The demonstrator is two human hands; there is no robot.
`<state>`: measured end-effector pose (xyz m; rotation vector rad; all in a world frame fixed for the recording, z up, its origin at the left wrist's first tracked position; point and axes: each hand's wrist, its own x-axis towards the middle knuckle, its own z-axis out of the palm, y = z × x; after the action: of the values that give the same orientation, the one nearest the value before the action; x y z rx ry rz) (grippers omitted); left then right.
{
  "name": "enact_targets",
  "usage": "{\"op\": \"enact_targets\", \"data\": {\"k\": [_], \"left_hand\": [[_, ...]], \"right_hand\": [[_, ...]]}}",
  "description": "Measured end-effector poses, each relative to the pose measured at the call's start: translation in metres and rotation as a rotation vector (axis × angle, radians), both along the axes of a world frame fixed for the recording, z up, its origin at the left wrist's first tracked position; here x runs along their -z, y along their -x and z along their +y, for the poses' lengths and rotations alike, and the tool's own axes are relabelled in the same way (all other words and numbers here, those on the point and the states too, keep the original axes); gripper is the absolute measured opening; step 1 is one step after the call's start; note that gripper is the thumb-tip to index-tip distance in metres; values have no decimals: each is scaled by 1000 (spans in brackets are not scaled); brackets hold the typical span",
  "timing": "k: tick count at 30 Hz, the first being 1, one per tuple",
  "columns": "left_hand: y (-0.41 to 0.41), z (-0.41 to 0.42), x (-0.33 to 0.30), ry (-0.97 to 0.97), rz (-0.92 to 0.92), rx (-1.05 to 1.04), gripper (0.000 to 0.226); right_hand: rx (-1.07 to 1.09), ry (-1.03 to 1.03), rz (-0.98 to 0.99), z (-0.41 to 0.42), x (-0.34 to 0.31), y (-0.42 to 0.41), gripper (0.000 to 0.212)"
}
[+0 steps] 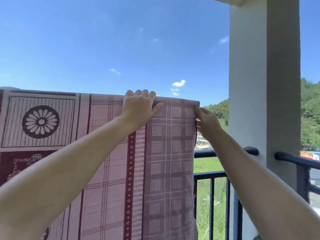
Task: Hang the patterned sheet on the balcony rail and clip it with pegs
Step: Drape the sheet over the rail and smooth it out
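Bright daylight, sunlit forearms slightly overexposed, wide-angle bending at edges, mild softness

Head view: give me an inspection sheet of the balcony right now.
Surface: black balcony railing, lower than the sheet's top edge.
Job's things: patterned sheet draped over a high support hidden under its fold; pegs: nothing seen.
Clutter: nothing seen.
Grips: left hand curled over the sheet's top edge; right hand pinches its upper right corner.
Cables: nothing seen.
Surroundings: white pillar, blue sky, green hillside, buildings below.
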<state>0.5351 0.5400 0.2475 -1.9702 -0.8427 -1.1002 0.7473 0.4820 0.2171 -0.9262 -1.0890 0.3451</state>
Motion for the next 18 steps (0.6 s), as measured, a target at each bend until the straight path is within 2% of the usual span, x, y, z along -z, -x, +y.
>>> {"op": "enact_targets", "data": {"k": [2,4,5,7,9,12,15,18], "left_hand": [[3,-1,2,26,-20,-23,49],[6,-2,5,56,-37,-33,49],[7,-2,9,60,-40,-34,51],[6,-5,25,34,-22,-44,57],[4,-9,47,17,29,-58,62],[2,-14,79,63,116,-69,63],[1,-19,103,108,134,-84,62],[-4,-27,130,134,138,-58,61]], "right_hand": [[-85,1,-34,1,10,1,29],[-200,123,-164,2,27,3,42],[-241,216,-251,2,38,4,36],[-197,333,-386,0,57,7,10],[-44,308,-319,-2,67,10,3],[72,188,-146,-1,75,8,8],[-80,228,-142,-5,95,5,13],[-225,469,-352,-8,142,5,31]]}}
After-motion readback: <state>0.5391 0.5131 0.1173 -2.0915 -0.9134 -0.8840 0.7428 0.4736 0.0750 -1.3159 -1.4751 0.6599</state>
